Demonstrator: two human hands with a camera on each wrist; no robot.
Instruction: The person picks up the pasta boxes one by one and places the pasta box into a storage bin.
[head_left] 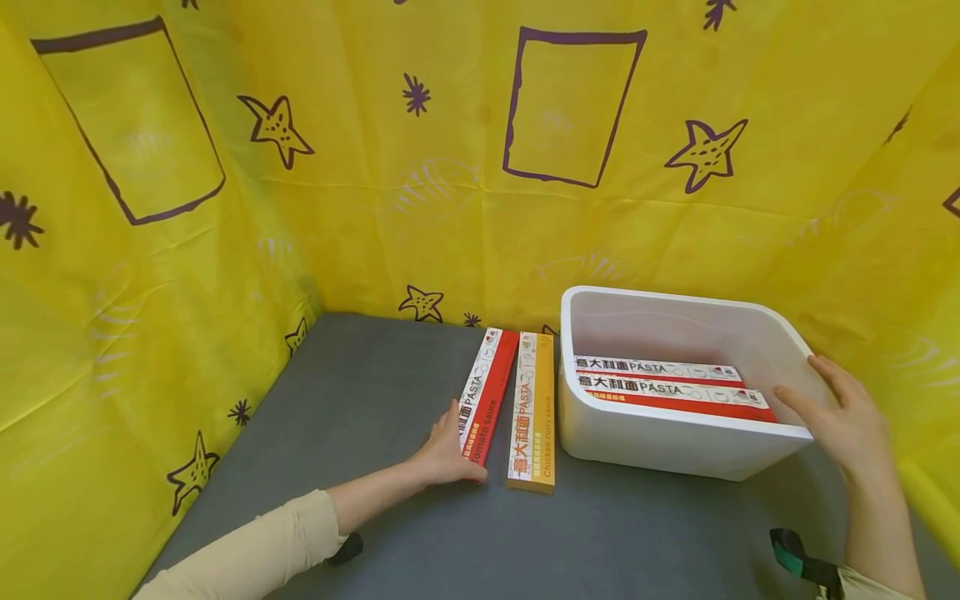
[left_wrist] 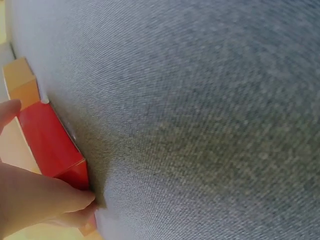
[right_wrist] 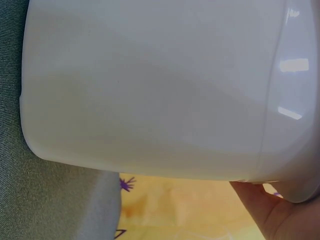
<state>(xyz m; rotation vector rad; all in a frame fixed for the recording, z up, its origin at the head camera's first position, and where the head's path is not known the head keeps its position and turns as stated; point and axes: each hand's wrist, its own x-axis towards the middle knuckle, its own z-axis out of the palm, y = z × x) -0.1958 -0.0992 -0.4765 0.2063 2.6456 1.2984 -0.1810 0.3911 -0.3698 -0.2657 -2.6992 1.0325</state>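
My left hand (head_left: 446,454) grips the near part of a red and white pasta box (head_left: 497,400), labelled tomato sauce, that lies on the grey table. In the left wrist view, a thumb and finger sit on either side of the red box (left_wrist: 50,140). A yellow and white pasta box (head_left: 533,412), labelled chicken curry sauce, lies just to its right. With my right hand (head_left: 855,412) I hold the right rim of a white plastic bin (head_left: 660,442). Two red and white pasta boxes (head_left: 675,392) lie side by side inside it. The right wrist view shows mostly the bin's outer wall (right_wrist: 150,90).
Yellow cloth (head_left: 450,233) with starfish drawings hangs behind the grey table (head_left: 375,383) and along its sides. The bin stands at the right, close to the back cloth. Dark straps (head_left: 802,562) show near the right wrist.
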